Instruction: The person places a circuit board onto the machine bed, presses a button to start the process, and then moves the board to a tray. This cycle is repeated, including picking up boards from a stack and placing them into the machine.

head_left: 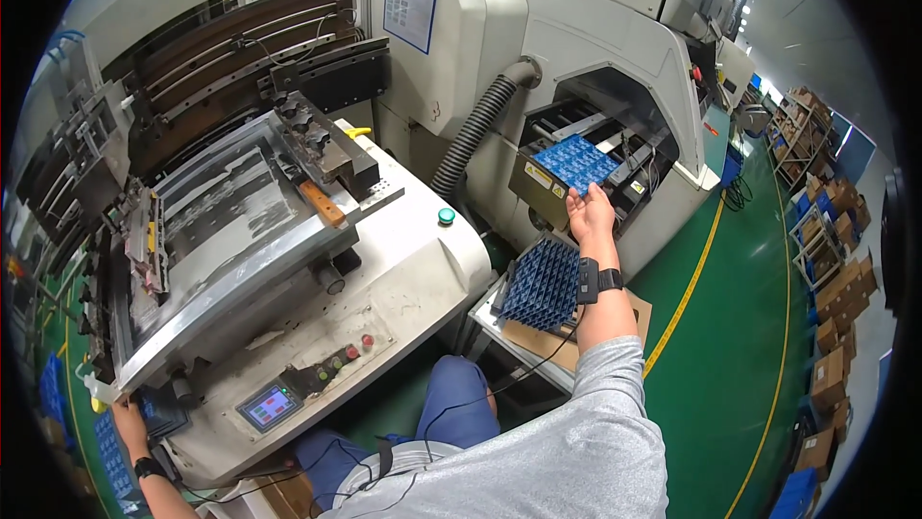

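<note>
My right hand (592, 215) reaches to the front of the machine opening, its fingers closed at the near edge of a blue circuit board panel (574, 162). That panel lies flat on the conveyor rails, printed with a repeating pattern. At the lower left, my left hand (131, 427) is by the front corner of the printing machine. Blue panels (112, 447) lie just beside it, and a dark blue piece (163, 411) is close to its fingers. Its fingertips are too small and partly hidden to show a grip. Below my right wrist stands a rack of upright blue panels (540, 284).
A framed metal stencil (216, 221) fills the printer bed, with an orange-handled scraper (322, 203) at its edge. Buttons (352, 352) and a small touchscreen (269, 408) line the front. A ribbed black hose (475, 135) curves between the machines. Cartons (828, 365) stand along the right aisle.
</note>
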The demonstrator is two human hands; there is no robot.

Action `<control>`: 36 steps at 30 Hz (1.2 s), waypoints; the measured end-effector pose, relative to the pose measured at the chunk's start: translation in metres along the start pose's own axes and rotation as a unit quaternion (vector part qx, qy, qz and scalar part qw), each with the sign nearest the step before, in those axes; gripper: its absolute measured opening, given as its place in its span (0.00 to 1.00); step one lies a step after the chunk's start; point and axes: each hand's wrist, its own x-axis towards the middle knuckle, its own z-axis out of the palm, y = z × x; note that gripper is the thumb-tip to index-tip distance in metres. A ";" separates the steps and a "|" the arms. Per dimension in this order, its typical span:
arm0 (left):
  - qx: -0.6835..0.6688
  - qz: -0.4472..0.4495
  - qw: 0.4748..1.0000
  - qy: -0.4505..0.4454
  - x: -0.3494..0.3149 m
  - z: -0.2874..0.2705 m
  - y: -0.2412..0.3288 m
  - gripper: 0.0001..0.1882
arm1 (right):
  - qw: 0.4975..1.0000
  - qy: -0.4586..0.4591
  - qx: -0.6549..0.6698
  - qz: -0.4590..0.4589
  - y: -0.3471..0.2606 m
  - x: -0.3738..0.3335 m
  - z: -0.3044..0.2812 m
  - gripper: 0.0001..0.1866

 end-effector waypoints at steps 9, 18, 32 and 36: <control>0.017 0.019 1.000 -0.016 0.002 0.000 -0.016 0.17 | 0.990 0.071 0.119 -0.003 -0.005 0.035 0.003 0.13; -0.018 -0.007 0.999 -0.028 0.005 0.002 -0.014 0.18 | 0.984 -0.126 0.099 0.083 0.025 -0.023 -0.001 0.14; -0.023 0.055 0.993 -0.107 0.044 0.017 -0.069 0.18 | 0.754 -0.364 -0.345 0.424 0.187 -0.308 -0.096 0.14; -0.017 0.092 0.987 -0.130 0.041 0.007 -0.085 0.20 | 0.745 -0.369 -0.375 0.408 0.236 -0.360 -0.168 0.11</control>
